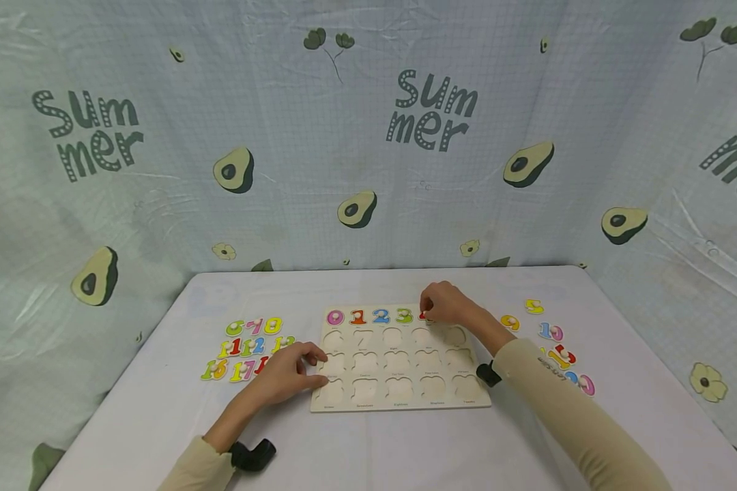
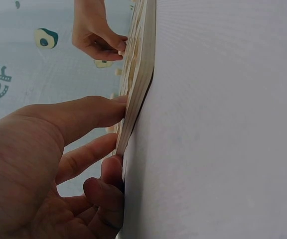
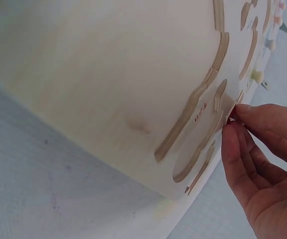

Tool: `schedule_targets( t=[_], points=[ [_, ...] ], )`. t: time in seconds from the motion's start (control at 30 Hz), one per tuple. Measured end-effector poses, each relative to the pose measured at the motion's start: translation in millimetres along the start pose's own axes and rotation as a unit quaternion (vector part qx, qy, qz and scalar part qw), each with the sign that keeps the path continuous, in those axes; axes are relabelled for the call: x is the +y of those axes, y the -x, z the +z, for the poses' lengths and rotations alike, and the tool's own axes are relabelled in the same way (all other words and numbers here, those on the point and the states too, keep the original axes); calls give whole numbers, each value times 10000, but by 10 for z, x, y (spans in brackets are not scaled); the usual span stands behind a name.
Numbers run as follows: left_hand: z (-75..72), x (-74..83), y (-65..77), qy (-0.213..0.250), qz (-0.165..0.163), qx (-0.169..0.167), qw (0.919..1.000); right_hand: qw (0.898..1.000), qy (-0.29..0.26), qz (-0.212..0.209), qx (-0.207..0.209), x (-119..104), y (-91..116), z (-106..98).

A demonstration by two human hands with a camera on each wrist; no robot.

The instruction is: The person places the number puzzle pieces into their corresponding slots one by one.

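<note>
A wooden number puzzle board [image 1: 381, 402] lies flat on the table. Along its top row sit the pieces 0 [image 1: 335, 317], 1 [image 1: 358, 317], 2 [image 1: 381, 316] and 3 [image 1: 404, 315]. At the right of that row, my right hand [image 1: 445, 302] pinches a red number piece [image 1: 423, 316] between thumb and fingers, low over the board; its digit is mostly hidden by the hand. My left hand [image 1: 288, 372] rests at the board's left edge, its thumb [image 2: 96, 110] and index finger touching the wood, the other fingers loosely bent beside the edge.
Left of the board lie several loose number pieces, among them a yellow 8 [image 1: 273, 325] and a 16 [image 1: 215, 369]. More are scattered at the right, including a yellow 5 [image 1: 533, 307], a 9 [image 1: 510, 322] and a 10 [image 1: 551, 331]. A patterned curtain [image 1: 295, 136] hangs behind the table.
</note>
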State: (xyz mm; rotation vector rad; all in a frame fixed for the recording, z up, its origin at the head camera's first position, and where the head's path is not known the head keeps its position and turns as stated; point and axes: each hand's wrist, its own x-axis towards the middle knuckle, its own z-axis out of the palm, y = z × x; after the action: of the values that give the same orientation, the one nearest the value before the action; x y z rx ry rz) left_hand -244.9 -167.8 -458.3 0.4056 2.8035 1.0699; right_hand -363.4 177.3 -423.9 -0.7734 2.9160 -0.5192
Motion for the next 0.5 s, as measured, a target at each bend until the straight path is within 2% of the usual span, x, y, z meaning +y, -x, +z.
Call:
schedule_targets(
  t=[0.5],
  points=[
    [-4,-17,-17,-18,34,-2,10000,9999,-39,144,-21,23,-19,28]
  ],
)
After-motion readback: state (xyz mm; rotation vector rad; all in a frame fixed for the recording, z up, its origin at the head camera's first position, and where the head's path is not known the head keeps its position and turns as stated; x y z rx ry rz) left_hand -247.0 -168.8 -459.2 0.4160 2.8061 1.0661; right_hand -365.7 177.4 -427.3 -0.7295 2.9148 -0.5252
